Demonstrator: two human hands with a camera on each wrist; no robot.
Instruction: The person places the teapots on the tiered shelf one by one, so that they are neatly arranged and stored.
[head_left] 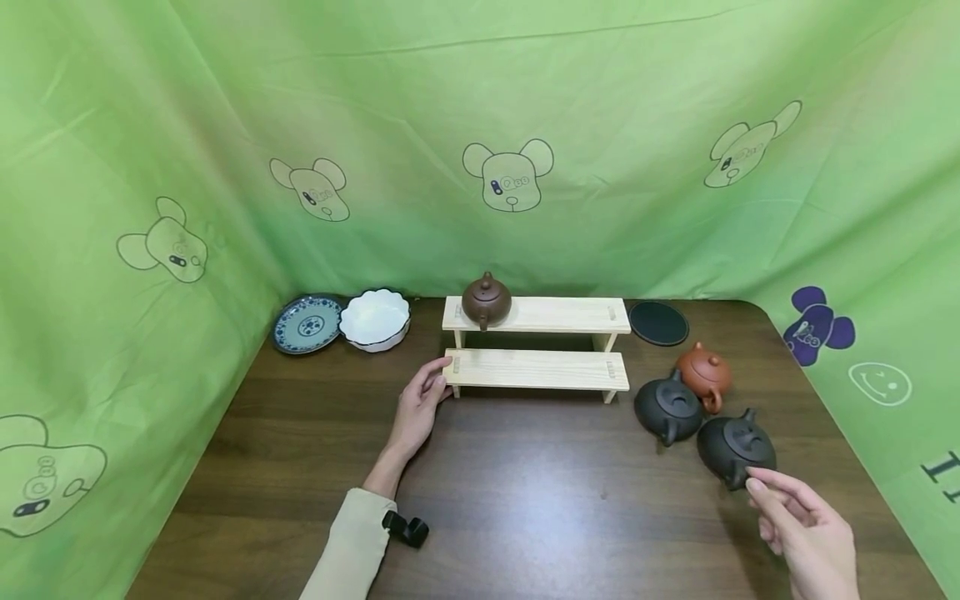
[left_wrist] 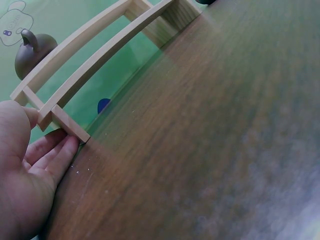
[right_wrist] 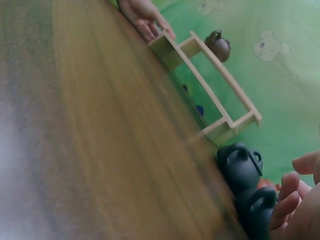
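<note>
My left hand (head_left: 417, 410) grips the left end of a two-step wooden stand (head_left: 536, 369), thumb at the lower step's edge and fingers against its leg in the left wrist view. On the upper step sits a dark brown teapot (head_left: 486, 302), at the left. At right, my right hand (head_left: 806, 529) is beside the handle of the nearer black teapot (head_left: 735, 446), fingertips close to it; no grip on the handle shows in the right wrist view. A second black teapot (head_left: 666, 408) and a reddish-brown teapot (head_left: 705, 372) stand just behind, close together.
A blue-patterned plate (head_left: 307, 323) and a white scalloped bowl (head_left: 375, 318) stand at the back left. Right of the stand lies a dark oval mat (head_left: 658, 323). A green printed cloth (head_left: 510, 100) hangs behind and along the sides of the wooden table (head_left: 525, 500).
</note>
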